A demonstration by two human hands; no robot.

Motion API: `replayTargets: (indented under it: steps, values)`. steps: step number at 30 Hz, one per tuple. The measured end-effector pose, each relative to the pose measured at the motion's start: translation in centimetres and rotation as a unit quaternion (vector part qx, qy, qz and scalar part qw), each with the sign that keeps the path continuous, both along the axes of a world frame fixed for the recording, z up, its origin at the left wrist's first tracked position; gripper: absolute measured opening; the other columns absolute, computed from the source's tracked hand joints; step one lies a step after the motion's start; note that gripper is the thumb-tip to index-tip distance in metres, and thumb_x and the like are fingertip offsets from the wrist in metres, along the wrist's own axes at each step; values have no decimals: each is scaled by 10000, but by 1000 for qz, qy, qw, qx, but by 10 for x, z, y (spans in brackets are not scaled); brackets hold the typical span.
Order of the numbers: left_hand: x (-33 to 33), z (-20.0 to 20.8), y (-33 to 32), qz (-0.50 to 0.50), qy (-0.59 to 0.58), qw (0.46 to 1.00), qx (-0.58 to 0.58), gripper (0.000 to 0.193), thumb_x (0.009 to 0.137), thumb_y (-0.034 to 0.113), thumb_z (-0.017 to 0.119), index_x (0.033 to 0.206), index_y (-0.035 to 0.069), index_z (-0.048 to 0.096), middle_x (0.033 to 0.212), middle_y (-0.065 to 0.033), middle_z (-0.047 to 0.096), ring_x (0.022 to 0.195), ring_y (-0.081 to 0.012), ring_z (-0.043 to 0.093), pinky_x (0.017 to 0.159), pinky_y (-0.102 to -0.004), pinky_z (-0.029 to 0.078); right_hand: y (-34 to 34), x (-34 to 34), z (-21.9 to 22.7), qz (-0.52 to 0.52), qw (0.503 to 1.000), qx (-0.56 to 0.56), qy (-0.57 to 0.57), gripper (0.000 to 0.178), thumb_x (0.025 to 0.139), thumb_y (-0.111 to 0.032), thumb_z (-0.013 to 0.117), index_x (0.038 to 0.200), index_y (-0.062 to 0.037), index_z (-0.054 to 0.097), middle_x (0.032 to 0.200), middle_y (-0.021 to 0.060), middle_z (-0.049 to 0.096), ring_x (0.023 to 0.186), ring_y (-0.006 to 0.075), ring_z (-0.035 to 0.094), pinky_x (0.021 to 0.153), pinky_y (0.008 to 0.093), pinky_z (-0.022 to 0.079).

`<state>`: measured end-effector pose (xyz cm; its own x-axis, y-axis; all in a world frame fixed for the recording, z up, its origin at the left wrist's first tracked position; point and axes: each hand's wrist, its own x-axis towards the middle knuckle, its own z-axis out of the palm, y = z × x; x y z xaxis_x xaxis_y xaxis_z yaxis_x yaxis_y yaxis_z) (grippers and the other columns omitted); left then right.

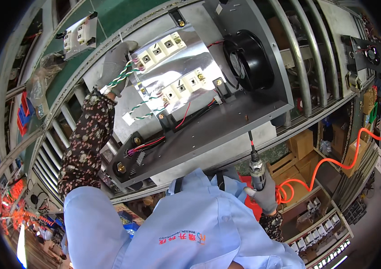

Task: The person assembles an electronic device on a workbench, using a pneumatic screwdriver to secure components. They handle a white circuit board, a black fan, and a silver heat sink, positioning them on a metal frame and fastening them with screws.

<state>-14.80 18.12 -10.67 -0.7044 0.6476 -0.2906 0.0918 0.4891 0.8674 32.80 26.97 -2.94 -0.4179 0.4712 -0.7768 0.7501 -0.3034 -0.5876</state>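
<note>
- 2 gloved hands are busy at the dark grey metal case (226, 117), which lies open side up in front of the person, on a pale board (264, 135) over metal bars (291, 42).
- The left hand (115, 65) is at the left edge of the shiny plate (160, 77), by the twisted green-and-white wires (121, 77); its fingertips are partly hidden, so I cannot tell whether they pinch anything.
- The right hand (264, 195) is wrapped around a power screwdriver (257, 168), its bit pointing toward the case's near edge; whether the tip touches is unclear.
- The case looks stiff and probably heavy: best lifted with 2 hands under opposite walls, minding the thin edges.
- The plate looks smooth, likely slippery and easily marked; hold it by its edges.
- The 2 cream blocks (157, 51) on it seem rigid, perhaps brittle; their long sides offer the safest grip.
- The wires should be light and floppy; take the white plug (128, 118) rather than tug the strands.
- The black fan (248, 60) likely has delicate blades; grasp only its outer ring.
- The screwdriver seems dense; grip its thick body, as the springy orange hose (309, 188) nearby might drag.
</note>
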Motion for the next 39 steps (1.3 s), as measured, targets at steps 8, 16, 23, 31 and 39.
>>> replayTargets:
  steps: [8,16,23,31,39]
  values:
    - [36,4,20,-6,-24,999,-23,188,810,90,516,934,-32,587,859,-144,631,799,-192,603,728,-275,463,0,7,8,11,997,52,-49,570,524,-245,823,940,-11,511,777,61,582,685,121,537,634,287,464]
    - [44,-2,24,81,-228,967,81,288,854,184,441,858,-43,618,734,-61,603,631,-81,548,567,-198,430,-1,-1,9,17,996,78,-40,598,516,-298,827,939,-13,514,729,55,577,629,122,524,588,280,457]
    - [40,-7,23,27,-233,972,26,275,870,152,413,958,-58,569,879,-89,611,789,-121,572,717,-208,445,2,-2,0,81,979,179,-56,589,538,-287,821,952,-7,509,737,71,583,630,138,530,590,290,459]
    - [57,-62,17,56,-210,971,96,255,805,243,545,833,-3,606,718,-17,568,662,-111,513,595,-271,414,1,-4,-53,24,980,193,33,619,554,-159,793,1066,3,484,896,66,576,799,143,536,724,279,443]
    - [59,-64,19,107,-321,936,97,291,817,222,620,934,-45,608,900,-75,624,788,-126,568,699,-272,456,4,-15,-56,40,963,265,32,535,532,-231,812,909,-11,503,755,78,590,636,130,525,592,288,454]
